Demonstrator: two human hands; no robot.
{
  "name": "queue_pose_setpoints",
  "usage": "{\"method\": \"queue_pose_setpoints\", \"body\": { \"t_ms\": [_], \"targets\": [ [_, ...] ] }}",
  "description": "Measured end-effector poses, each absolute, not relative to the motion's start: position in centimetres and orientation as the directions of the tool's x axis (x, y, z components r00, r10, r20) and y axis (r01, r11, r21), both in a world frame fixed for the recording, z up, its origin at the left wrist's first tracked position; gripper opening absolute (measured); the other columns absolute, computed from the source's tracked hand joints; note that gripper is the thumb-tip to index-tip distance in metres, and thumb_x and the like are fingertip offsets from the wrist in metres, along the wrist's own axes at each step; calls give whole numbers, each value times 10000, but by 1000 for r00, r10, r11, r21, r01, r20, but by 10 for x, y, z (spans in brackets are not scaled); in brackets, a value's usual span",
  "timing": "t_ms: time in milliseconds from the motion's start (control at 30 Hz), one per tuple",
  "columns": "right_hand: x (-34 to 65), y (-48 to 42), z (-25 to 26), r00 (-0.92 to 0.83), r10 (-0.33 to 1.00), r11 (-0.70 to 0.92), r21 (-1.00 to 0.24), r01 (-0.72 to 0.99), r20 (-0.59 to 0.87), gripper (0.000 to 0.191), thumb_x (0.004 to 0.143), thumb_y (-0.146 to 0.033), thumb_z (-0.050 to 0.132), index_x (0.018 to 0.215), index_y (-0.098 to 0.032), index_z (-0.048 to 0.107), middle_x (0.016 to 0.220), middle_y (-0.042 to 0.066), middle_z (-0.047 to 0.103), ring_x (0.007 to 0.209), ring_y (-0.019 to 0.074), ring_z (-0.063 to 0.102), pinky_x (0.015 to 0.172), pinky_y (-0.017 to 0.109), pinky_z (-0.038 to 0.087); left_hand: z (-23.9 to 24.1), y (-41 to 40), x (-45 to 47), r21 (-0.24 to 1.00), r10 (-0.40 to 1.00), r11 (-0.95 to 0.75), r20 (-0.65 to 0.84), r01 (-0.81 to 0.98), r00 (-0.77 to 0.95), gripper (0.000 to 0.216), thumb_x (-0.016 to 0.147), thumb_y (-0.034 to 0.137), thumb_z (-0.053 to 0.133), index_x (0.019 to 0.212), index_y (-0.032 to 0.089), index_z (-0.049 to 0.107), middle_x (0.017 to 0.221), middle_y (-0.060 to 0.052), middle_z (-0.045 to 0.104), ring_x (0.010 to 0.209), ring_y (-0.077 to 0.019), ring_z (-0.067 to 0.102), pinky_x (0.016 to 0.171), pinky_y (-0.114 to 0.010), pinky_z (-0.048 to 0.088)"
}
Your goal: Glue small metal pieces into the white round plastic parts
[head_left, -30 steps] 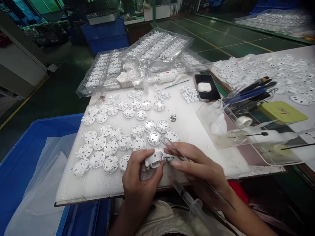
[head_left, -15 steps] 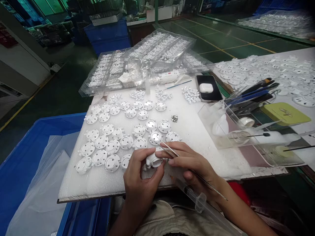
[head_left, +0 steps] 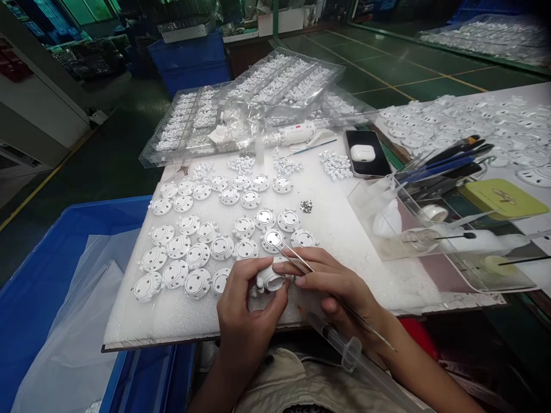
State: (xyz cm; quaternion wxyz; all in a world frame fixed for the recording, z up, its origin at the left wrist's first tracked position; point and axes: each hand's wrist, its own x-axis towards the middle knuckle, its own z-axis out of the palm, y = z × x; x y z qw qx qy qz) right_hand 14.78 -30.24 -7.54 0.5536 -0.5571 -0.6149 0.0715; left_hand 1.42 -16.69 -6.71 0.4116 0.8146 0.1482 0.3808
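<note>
Near the front edge of the board, my left hand (head_left: pixel 243 307) grips a small white round part (head_left: pixel 272 280) between thumb and fingers, its hollow side partly showing. Thin metal tweezers (head_left: pixel 364 322) lie in my right hand (head_left: pixel 344 287), their two tips apart and pointing up and left past the white part. My right fingertips also reach the white part's top. Below the right palm slants a clear syringe (head_left: pixel 352 355); whether the hand holds it, I cannot tell. Rows of white disc-shaped parts (head_left: pixel 197 255) with dark dots lie just beyond the left hand.
White foam (head_left: pixel 344 229) covers the board. A small pile of shiny bits (head_left: pixel 306 206), heaps of white pieces (head_left: pixel 336 165), a phone (head_left: pixel 365 166) and clear trays (head_left: pixel 172 155) sit farther back. At right stands a clear tool box (head_left: pixel 413 252); at left, a blue bin (head_left: pixel 77 229).
The view has shifted very slightly. Both hands keep nearly the same pose, with the white part and tweezers still in them.
</note>
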Motion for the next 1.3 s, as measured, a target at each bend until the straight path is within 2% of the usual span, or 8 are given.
{"method": "queue_pose_setpoints", "body": {
  "t_ms": [200,367,533,733,933,1100,1300],
  "targets": [
    [148,-301,-76,225,719,402,-658,637,657,364,1092,-400,363,1419,-290,479,1384,104,657,1392,251,522,1117,505,445,-67,-168,14,781,558,-621,499,-65,663,361,858,95,733,1162,252,619,1016,29,655,949,-94,646,855,-156,524],
    [147,-302,-73,233,748,361,-675,643,621,345,1096,-399,356,1391,-294,501,1349,81,677,1391,227,519,1119,466,446,-68,-168,15,777,556,-627,501,-61,662,354,857,94,729,1154,251,618,1007,33,655,940,-91,648,859,-158,525],
    [146,-302,-75,227,714,387,-643,661,663,380,1096,-413,344,1437,-304,473,1418,72,638,1390,238,526,1123,486,443,-67,-168,15,770,558,-636,506,-53,658,347,857,98,730,1149,250,623,1010,26,660,941,-99,652,845,-167,532],
    [148,-300,-76,202,752,382,-665,641,627,366,1089,-421,372,1423,-304,467,1376,91,653,1380,234,516,1111,488,434,-67,-168,16,770,558,-637,501,-46,661,346,859,101,726,1152,252,623,1009,19,667,944,-114,660,853,-190,541],
    [143,-303,-73,318,710,392,-728,562,628,329,1095,-428,347,1381,-338,481,1374,53,660,1354,206,539,1144,496,398,-67,-168,15,762,565,-647,500,-24,656,340,852,113,753,1138,247,627,991,17,666,920,-119,659,827,-197,542],
    [145,-300,-74,246,737,381,-687,618,630,310,1089,-401,385,1365,-310,492,1369,64,655,1357,201,506,1119,465,422,-68,-168,16,763,560,-645,503,-34,659,342,849,109,751,1138,250,638,1001,7,685,924,-138,673,818,-223,553],
    [144,-301,-76,286,699,394,-687,611,655,323,1092,-429,356,1368,-322,485,1374,57,651,1380,203,500,1142,481,404,-74,-168,16,794,597,-608,474,-20,648,337,836,128,760,1130,256,659,1006,-3,695,901,-147,673,772,-236,553]
  ]
}}
